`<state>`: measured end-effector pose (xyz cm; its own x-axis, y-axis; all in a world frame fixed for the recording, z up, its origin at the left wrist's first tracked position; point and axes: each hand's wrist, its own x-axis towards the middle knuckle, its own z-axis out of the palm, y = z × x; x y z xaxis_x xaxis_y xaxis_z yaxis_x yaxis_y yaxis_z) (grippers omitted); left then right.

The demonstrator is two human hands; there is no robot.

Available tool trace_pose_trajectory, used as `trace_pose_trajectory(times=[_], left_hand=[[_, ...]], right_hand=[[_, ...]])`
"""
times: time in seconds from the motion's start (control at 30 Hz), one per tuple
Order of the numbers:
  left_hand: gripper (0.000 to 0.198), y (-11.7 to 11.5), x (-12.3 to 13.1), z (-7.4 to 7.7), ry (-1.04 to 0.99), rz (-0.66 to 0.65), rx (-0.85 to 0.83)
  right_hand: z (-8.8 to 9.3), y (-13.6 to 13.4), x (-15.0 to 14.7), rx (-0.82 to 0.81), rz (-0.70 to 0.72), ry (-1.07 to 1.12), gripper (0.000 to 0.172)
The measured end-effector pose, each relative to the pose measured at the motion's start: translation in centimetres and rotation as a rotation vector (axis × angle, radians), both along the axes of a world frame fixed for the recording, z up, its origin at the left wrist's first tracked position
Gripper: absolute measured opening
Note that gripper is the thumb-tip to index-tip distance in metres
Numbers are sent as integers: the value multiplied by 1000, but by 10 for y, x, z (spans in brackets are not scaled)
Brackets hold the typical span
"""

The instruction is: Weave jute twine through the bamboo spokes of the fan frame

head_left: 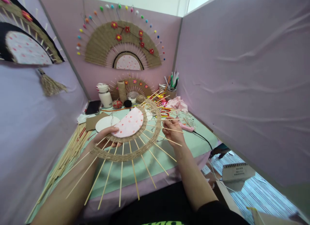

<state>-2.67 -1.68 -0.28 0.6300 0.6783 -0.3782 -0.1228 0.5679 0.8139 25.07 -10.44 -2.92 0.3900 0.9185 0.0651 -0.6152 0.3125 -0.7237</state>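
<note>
My left hand grips a half-made woven fan by its flat side, the thumb on the spotted cloth and the fingers underneath. The fan has a white half-round centre with pink-red dots, two curved bands of woven twine and thin bamboo sticks fanning outward toward me. My right hand is closed beside the outer band at the fan's right side, among the stick ends. Its fingertips are pinched together; what they hold is too small to tell.
Bamboo sticks lie along the table's left edge. Behind the fan stand a white bottle, a twine spool and a tool holder. A pink glue gun with a black cord lies right. Finished fans hang on the partitions.
</note>
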Motion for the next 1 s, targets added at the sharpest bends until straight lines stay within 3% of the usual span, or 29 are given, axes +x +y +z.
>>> trace_pose_trajectory(times=[0.2,0.43,0.63,0.8,1.0], left_hand=[[31,3,-4,2,68,-109,138],[22,1,-12,10,159,79,160],[32,2,-16,17,201,96,201],[19,2,-17,15,213,-31,270],[17,0,-18,16,156,-196,326]], right_hand=[[-1,-2,7,-27,21,34,31],[-1,-7,23,-68,49,119,32],[4,-12,35,-50,-24,66,34],[10,-19,39,23,-45,-56,30],[16,-26,38,21,-63,-223,23]])
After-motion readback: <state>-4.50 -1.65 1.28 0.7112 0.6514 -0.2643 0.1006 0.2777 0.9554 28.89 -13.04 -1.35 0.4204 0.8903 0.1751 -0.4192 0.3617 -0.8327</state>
